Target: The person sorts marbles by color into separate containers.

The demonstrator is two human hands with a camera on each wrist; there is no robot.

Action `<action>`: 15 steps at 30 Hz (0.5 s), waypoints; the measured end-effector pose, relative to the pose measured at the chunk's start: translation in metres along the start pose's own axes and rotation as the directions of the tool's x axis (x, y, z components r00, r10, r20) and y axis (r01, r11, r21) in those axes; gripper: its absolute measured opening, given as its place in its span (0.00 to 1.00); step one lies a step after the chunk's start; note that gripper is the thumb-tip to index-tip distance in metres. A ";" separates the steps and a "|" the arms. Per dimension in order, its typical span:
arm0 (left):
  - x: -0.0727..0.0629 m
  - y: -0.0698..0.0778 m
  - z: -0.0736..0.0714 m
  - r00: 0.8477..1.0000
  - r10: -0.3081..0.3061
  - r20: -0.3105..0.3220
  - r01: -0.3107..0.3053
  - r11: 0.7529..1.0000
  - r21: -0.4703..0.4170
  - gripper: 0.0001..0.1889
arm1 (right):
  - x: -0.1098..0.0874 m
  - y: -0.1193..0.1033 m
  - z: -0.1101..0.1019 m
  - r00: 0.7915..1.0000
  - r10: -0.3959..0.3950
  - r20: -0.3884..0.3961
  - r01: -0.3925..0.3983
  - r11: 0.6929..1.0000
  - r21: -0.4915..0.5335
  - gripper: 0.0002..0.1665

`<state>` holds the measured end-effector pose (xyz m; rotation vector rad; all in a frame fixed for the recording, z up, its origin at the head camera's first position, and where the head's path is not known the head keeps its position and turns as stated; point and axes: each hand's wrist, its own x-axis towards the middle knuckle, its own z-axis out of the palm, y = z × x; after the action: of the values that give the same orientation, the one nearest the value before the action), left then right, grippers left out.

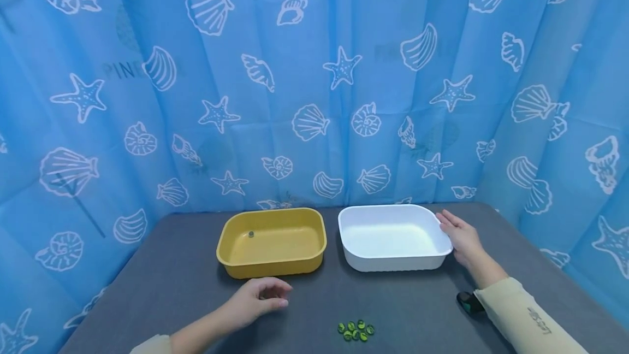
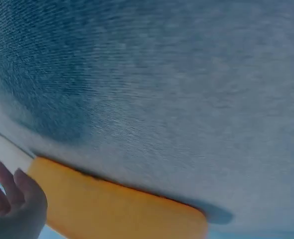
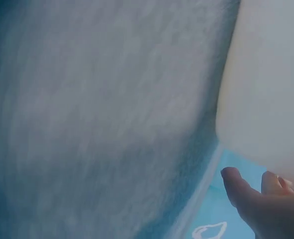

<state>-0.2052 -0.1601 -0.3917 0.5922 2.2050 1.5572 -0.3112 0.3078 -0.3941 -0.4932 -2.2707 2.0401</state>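
Observation:
My left hand [image 1: 256, 300] hovers in front of the yellow basin [image 1: 271, 267], its fingers loosely bent and nothing between them. In the left wrist view that hand [image 2: 18, 209] overlaps the basin's yellow wall [image 2: 122, 204]. At the right end of the white basin [image 1: 395, 263], my right hand [image 1: 462, 239] lies with extended fingers right at the rim. The right wrist view has these fingers [image 3: 239, 189] beside the white wall [image 3: 266, 89]. Several green glass beads [image 1: 355, 330] sit in a small cluster on the table, to the right of the left hand.
A small grey piece [image 1: 251, 234] lies inside the yellow basin. Beside the right sleeve is a black rounded object [image 1: 470, 303], partly hidden by it. The dark grey table [image 1: 314, 305] ends at a blue shell-print curtain [image 1: 339, 97] behind the two basins.

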 end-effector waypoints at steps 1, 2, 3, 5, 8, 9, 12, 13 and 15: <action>0.001 0.000 0.002 1.000 -0.002 0.021 0.002 1.000 0.007 0.17 | 0.000 0.000 0.001 1.000 0.016 -0.003 -0.016 0.999 0.031 0.32; 0.003 -0.001 0.004 0.999 -0.006 0.038 0.005 1.000 0.011 0.16 | 0.000 -0.001 0.002 1.000 0.030 -0.005 -0.030 0.998 0.059 0.32; 0.004 -0.001 0.007 0.999 -0.004 0.053 0.003 1.000 0.013 0.16 | 0.000 -0.001 0.003 0.999 0.041 -0.006 -0.041 0.996 0.084 0.32; 0.006 0.000 0.011 0.997 -0.009 0.077 0.008 1.000 0.016 0.15 | 0.000 -0.001 0.004 0.998 0.060 -0.013 -0.058 0.991 0.122 0.32; 0.010 0.001 0.017 0.994 -0.020 0.106 0.018 1.000 0.014 0.14 | 0.000 -0.002 0.005 0.997 0.075 -0.022 -0.070 0.985 0.160 0.32; 0.011 0.002 0.019 0.993 -0.024 0.116 0.022 1.000 0.013 0.13 | 0.000 -0.003 0.006 0.997 0.078 -0.027 -0.072 0.983 0.170 0.32; 0.017 0.002 0.025 0.988 -0.027 0.151 0.026 1.000 0.011 0.13 | 0.000 -0.003 0.007 0.995 0.091 -0.045 -0.081 0.977 0.196 0.32; 0.019 0.002 0.028 0.987 -0.025 0.160 0.022 1.000 0.019 0.13 | 0.000 -0.004 0.007 0.994 0.095 -0.049 -0.083 0.976 0.203 0.32; 0.023 -0.001 0.031 0.982 -0.018 0.187 0.006 0.998 0.068 0.13 | 0.000 -0.005 0.008 0.994 0.101 -0.050 -0.087 0.972 0.218 0.32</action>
<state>-0.2080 -0.1234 -0.4043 0.7139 2.1207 1.3660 -0.3143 0.3002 -0.3904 -0.6475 -1.9965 2.2484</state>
